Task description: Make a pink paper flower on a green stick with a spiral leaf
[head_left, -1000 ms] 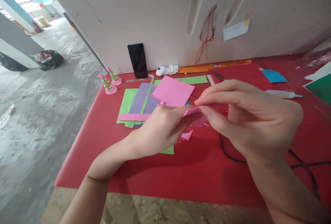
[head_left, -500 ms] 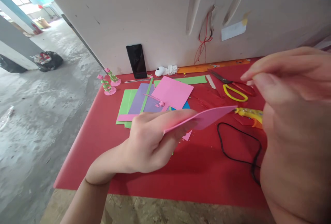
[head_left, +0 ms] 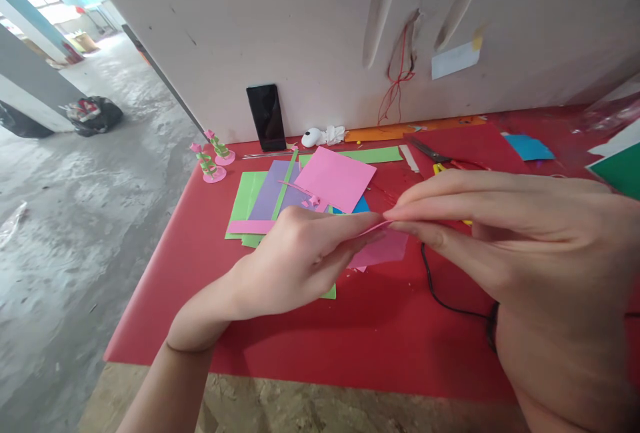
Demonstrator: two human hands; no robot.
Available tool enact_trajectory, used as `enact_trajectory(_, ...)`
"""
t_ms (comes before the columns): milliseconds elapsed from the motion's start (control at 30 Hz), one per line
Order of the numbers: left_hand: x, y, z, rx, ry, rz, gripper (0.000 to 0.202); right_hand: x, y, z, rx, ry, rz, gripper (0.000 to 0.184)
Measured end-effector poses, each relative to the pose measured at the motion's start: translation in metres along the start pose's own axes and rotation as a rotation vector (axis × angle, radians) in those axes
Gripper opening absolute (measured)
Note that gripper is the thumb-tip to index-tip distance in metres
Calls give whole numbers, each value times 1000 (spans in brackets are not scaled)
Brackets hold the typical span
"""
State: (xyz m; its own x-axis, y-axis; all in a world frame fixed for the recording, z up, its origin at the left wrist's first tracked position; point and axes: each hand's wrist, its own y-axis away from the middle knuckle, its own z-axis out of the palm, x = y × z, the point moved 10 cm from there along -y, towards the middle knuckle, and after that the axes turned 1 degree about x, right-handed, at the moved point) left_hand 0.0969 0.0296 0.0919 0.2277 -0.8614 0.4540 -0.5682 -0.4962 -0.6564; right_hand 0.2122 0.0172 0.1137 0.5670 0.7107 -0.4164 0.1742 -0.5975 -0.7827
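Observation:
Between both my hands, above the red table cover (head_left: pixel 400 353), is a pink sheet (head_left: pixel 384 250) of paper or thin foam, seen nearly edge-on. My left hand (head_left: pixel 305 256) pinches its near-left part. Thumb and fingers of my right hand (head_left: pixel 480 226) close on its upper edge, close to the left fingertips. Beyond the hands lie a square pink sheet (head_left: pixel 335 176), a purple sheet (head_left: pixel 267 186) and green sheets (head_left: pixel 245 203), with a small pink star (head_left: pixel 314 200) on top. Scissors (head_left: pixel 430 153) with red and yellow handles are partly hidden behind my right hand.
Two small pink-and-green flower ornaments (head_left: pixel 213 170) stand at the far left corner. A black phone (head_left: pixel 267 116) leans on the white wall panel (head_left: pixel 300 33), beside a white round object (head_left: pixel 313 137). A black cable (head_left: pixel 440 296) runs under my right hand. Blue paper (head_left: pixel 530 147) lies far right.
My right hand has come down and left, from above the table at the right to the pink sheet, and now grips its edge. The sheet has tilted; the yellow glue gun is now hidden.

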Motion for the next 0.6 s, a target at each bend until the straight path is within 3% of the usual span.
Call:
enact_trajectory(133,-3,-2,0,-9,23,-14,17,-4,-1,-2,22,29,-21,23)
enact_trajectory(433,-5,-5,5,-78,21,-63,17,5,0,6,5,-213,37,19)
enact_trajectory(600,-7,-5,10,-108,42,-80,18,6,-1,12,-22,-233,42,19)
